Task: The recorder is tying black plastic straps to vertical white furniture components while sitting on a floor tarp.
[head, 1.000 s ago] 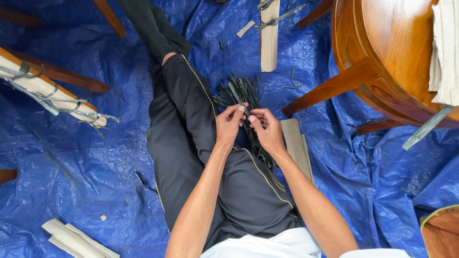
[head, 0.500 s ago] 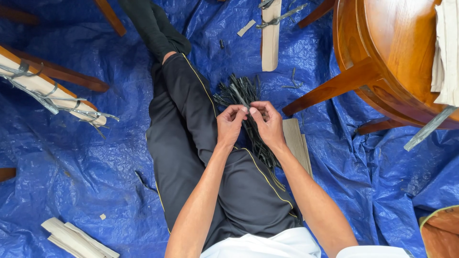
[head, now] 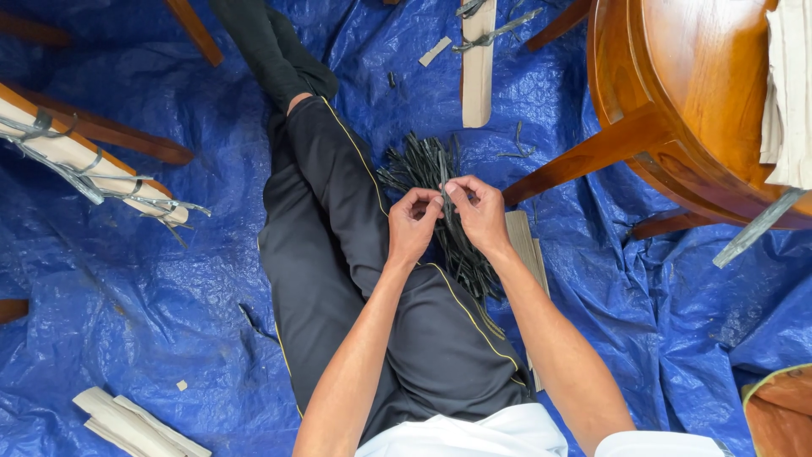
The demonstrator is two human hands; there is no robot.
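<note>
Barely shifted since the earlier frame: left hand (head: 413,224) and right hand (head: 480,213) still meeting fingertip to fingertip, both pinched shut on one dark strip (head: 446,222) pulled from the bundle of dark strips (head: 427,165) fanned beside the knee. Underneath, crinkled blue tarp (head: 152,296); round wooden bench (head: 677,76) at right, pale wooden slats (head: 135,423) scattered.

A floor workshop: blue tarp (head: 152,279), wooden furniture (head: 677,93), pale wood strips (head: 476,68).
</note>
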